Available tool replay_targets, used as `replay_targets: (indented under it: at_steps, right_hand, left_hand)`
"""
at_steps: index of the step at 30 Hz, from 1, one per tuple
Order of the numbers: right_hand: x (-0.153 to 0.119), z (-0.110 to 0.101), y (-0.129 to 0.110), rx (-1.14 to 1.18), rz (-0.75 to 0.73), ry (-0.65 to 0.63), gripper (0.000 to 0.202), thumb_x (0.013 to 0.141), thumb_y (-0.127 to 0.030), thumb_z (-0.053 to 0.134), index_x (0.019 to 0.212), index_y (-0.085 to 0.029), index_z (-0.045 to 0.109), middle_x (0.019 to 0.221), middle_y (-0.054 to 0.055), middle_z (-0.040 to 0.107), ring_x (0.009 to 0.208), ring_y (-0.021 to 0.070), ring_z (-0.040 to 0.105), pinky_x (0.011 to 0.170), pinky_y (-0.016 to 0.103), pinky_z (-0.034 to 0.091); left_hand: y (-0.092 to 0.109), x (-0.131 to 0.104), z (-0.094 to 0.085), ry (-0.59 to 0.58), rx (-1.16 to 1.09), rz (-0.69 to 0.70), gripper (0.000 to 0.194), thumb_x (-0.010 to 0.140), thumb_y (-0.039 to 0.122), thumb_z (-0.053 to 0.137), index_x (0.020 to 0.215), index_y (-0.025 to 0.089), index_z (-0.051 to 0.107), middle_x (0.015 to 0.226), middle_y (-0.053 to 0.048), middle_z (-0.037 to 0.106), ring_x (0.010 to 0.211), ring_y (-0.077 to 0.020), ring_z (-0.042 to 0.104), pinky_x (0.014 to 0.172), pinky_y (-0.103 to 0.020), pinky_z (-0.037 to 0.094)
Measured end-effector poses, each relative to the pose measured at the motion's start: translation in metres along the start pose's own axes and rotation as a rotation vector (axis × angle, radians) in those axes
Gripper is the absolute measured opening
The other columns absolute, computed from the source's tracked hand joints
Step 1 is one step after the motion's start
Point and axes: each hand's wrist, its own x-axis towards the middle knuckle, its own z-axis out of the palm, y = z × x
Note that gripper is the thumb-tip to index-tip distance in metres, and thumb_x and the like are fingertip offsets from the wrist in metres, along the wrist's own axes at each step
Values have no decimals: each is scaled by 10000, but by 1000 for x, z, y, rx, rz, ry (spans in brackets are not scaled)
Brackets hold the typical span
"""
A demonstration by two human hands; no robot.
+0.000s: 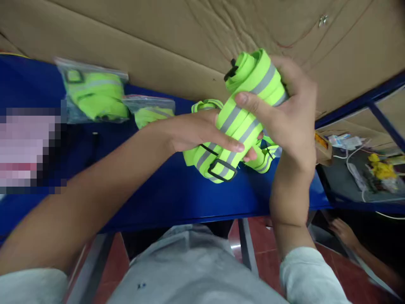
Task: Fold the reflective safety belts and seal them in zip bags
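Head view: Standing by, I note creased brown sheeting [152, 33] along the far side of the work area.
Worktop: Blue worktop [183, 194], carrying several yellow-green items.
Strap bundle: Yellow-green strap bundle [245, 116] with grey stripes, held slantwise above the worktop between both hands. Folds lie roughly together, edges not fully flush. In my judgement, good practice is to even the edges and keep the layers snug without twisting the stripes.
Right hand: The right hand [294, 114] grasps the upper part, thumb across the front; its other fingers are largely hidden behind. A steady hold here should keep the top from fanning out.
Left hand: The left hand [205, 131] grasps the lower part, thumb on the front, fingertips showing past the far edge. Best to press flat, not squeeze the folds askew.
Bagged straps: Larger clear bag [98, 97], then smaller bag [155, 114], both left of the bundle.
Loose strap: Loose strap [262, 162] behind the bundle; whether joined to it, cannot tell.
Buckle: Black buckle [226, 164] at the lower end; advisable to lay it flat, free of snags.
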Motion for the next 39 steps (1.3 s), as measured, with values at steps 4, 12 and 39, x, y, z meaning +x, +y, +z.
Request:
replay_targets:
  at_steps: [4,12,39]
  right_hand:
    - [0,7,7,26,118,-5,347,785,-660,830,893,-339,754,869,-5,736,812,249,649,751,401,565]
    - [-4,9,-3,316,231,-31,386,846,-627,793,856,-243,764,790,28,744,666,218,670,571,339,497]
    - [-7,11,0,-106,-17,-323,711,961,-687,613,1526,-272,502,1529,9,610,1493,279,509,1308,459,378]
  left_hand:
    - [-4,0,-12,140,219,-50,243,764,282,826,946,132,768,899,-22,777,883,-239,770,801,-320,619]
    - [2,-8,-18,73,248,-120,373,727,372,866,1030,162,811,970,-31,788,926,-283,777,776,-326,619]
    - [26,-16,-15,164,383,63,245,804,285,821,974,127,744,875,-1,759,787,-126,689,693,-186,541]
